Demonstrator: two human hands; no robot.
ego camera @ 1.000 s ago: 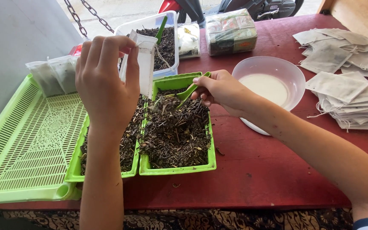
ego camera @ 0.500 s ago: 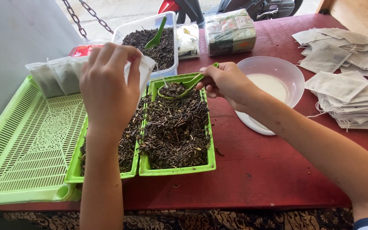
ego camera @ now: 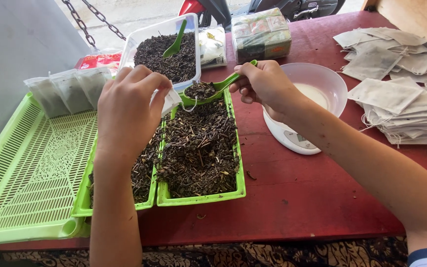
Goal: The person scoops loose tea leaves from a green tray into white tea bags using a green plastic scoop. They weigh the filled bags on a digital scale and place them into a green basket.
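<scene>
My left hand (ego camera: 127,106) grips a small white filter bag (ego camera: 170,99) by its top, held over the left green tray (ego camera: 82,207). My right hand (ego camera: 265,84) holds a green plastic spoon (ego camera: 206,91) heaped with dried dark herb, its bowl right beside the bag's mouth. Under both hangs the right green tray (ego camera: 201,200), full of the same dark, twiggy dried herb.
A clear tub of dark herb (ego camera: 166,49) with a second green spoon stands behind. Filled bags (ego camera: 65,89) lie on a green slotted tray (ego camera: 25,173) at left. A white bowl on a scale (ego camera: 317,94) and stacks of empty bags (ego camera: 401,84) sit right.
My right hand scooped herb from the right tray and lifted the loaded spoon up to the bag. My left hand lowered and tilted the bag toward the spoon.
</scene>
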